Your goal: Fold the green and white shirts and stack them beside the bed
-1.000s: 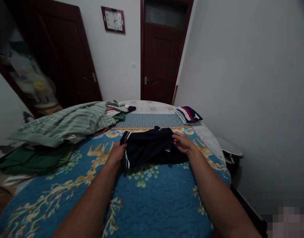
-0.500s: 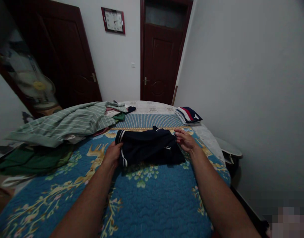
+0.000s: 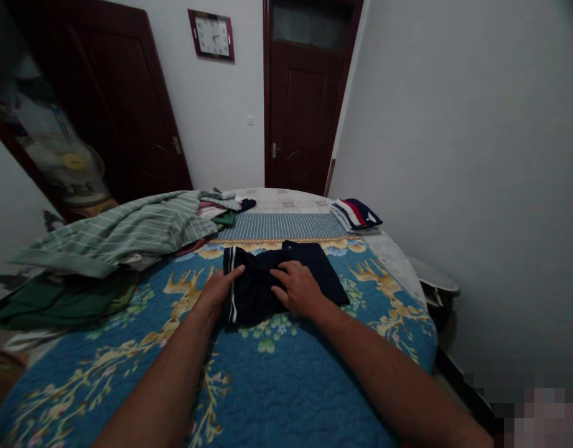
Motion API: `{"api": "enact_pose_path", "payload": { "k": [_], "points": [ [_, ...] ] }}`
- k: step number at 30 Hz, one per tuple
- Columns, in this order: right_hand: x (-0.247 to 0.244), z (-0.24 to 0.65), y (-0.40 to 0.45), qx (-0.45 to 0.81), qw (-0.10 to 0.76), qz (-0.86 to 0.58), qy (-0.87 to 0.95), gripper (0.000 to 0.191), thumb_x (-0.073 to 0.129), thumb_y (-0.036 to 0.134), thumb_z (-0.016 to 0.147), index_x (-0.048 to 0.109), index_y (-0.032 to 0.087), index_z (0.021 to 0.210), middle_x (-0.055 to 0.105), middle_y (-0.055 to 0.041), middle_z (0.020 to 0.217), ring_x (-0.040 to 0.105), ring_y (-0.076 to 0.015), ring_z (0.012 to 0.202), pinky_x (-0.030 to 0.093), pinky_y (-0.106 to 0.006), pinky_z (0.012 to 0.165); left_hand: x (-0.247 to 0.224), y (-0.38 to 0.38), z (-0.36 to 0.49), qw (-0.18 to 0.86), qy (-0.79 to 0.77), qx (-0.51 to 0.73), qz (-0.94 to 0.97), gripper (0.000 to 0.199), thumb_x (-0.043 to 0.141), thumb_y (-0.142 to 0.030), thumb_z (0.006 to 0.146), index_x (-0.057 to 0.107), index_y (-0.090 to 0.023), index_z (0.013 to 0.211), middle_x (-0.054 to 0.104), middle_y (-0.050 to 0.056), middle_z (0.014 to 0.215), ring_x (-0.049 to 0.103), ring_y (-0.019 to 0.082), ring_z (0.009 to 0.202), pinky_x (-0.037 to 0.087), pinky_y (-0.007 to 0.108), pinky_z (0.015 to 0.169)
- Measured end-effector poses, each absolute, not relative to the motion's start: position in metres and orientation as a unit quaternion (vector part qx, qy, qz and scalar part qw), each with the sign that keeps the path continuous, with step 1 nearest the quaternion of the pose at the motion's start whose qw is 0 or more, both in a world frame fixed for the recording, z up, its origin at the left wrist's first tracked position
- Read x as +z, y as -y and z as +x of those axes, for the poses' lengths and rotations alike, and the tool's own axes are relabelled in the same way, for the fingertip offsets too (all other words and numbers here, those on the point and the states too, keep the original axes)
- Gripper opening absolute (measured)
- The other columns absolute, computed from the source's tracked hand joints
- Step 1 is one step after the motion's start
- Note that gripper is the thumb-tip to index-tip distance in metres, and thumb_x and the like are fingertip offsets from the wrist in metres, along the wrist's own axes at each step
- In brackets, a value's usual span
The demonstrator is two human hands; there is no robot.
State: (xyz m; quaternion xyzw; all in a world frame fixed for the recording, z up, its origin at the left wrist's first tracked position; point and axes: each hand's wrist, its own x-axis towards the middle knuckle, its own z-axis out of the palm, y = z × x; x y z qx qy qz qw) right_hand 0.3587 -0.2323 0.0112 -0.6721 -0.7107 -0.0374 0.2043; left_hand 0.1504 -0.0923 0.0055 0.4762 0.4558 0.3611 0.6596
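Note:
A navy shirt [image 3: 323,269] lies partly folded on the blue quilt, with white stripes along its left edge. My left hand [image 3: 219,289] grips that striped edge, its thumb over the cloth and its other fingers mostly hidden. On top of the shirt, near its middle, my right hand [image 3: 298,289] rests with fingers apart, pressing the rumpled fabric. A small light dot, perhaps a button, shows near the shirt's far edge. The right part of the shirt lies flat, while the left part is wrinkled.
The patterned blue quilt [image 3: 286,386] covers the bed. To the left is a heap with a green striped garment [image 3: 141,230] and dark green cloth [image 3: 66,305]. Folded clothes [image 3: 357,214] are stacked at the far right. A round stool-like object [image 3: 433,277] stands beside the bed.
My right hand has moved left, from the shirt's right end onto its middle. The shirt's striped part on the right has folded over leftward, and the right side now lies flatter.

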Motion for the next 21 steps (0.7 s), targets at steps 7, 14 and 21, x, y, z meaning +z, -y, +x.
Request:
{"api": "enact_pose_path", "payload": {
  "k": [7,14,21],
  "points": [
    [0.012,0.363,0.236,0.012,0.21,-0.666,0.716,0.053,0.065,0.026,0.099,0.063,0.022,0.152,0.058,-0.0126,0.157,0.05,-0.0285,0.143,0.043,-0.045,0.118,-0.001,0.09,0.153,0.616,-0.467,0.383,0.506,0.03,0.088,-0.023,0.075,0.078,-0.014,0.101,0.083,0.012,0.089,0.079,0.025,0.071,0.064,0.032,0.066],
    [0.029,0.408,0.249,0.093,0.177,-0.707,0.679,0.059,0.076,0.038,0.089,0.067,0.022,0.145,0.061,-0.0119,0.147,0.061,-0.0275,0.13,0.049,-0.038,0.112,-0.003,0.086,0.154,0.628,-0.463,0.429,0.455,0.027,0.085,-0.014,0.072,0.075,-0.015,0.098,0.082,0.008,0.084,0.077,0.023,0.069,0.064,0.032,0.068],
    [0.033,0.376,0.254,0.027,0.088,-0.767,0.635,0.051,0.07,0.039,0.091,0.065,0.019,0.138,0.063,-0.0169,0.132,0.067,-0.0342,0.116,0.056,-0.042,0.092,-0.005,0.084,0.151,0.633,-0.461,0.423,0.456,0.024,0.082,-0.012,0.073,0.075,-0.016,0.095,0.081,0.008,0.084,0.077,0.024,0.069,0.063,0.033,0.066]
  ]
}}
